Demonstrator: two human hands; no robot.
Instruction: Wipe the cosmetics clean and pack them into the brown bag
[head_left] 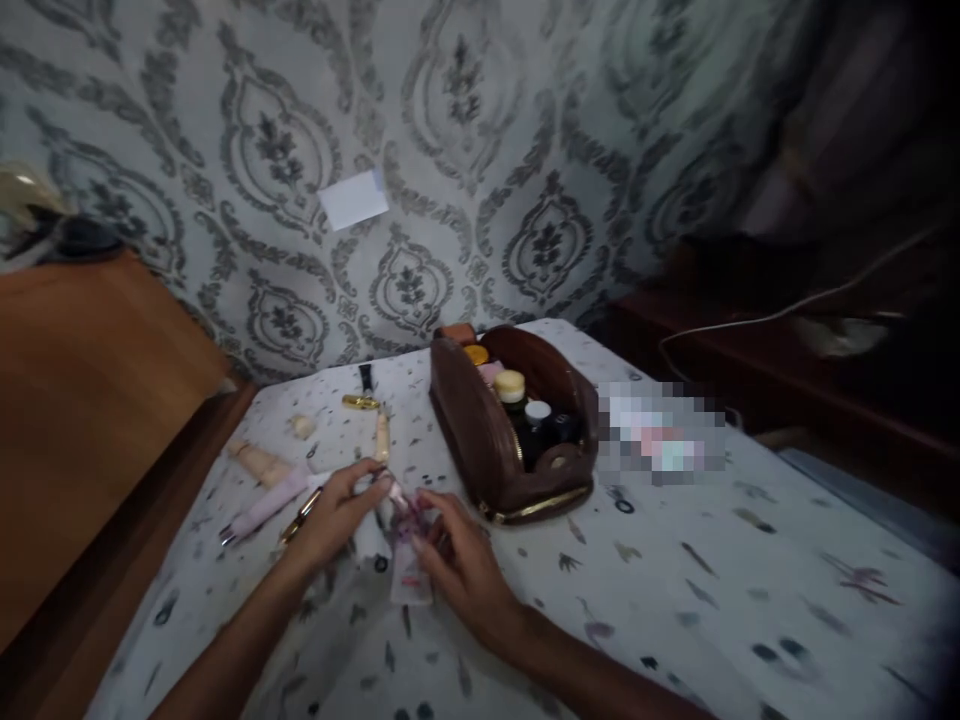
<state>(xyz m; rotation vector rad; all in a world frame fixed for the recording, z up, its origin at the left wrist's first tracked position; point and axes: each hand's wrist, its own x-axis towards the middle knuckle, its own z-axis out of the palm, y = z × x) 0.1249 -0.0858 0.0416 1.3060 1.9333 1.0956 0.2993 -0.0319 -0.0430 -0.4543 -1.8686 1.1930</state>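
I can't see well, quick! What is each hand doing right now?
Left hand: fingers curled on the top of a small clear bottle.
Right hand: closed around that bottle, holding it on the table.

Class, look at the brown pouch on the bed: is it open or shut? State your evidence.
Open. The brown pouch gapes at the top, its gold-edged rim spread apart, and the bottles standing inside show their caps.

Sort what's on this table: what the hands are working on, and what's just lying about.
In hand:
- left hand, right hand
- small clear pink-tinted bottle

Lying about:
- brown leather pouch of jars
- pale pink tube
- gold-capped black tube
- beige tube
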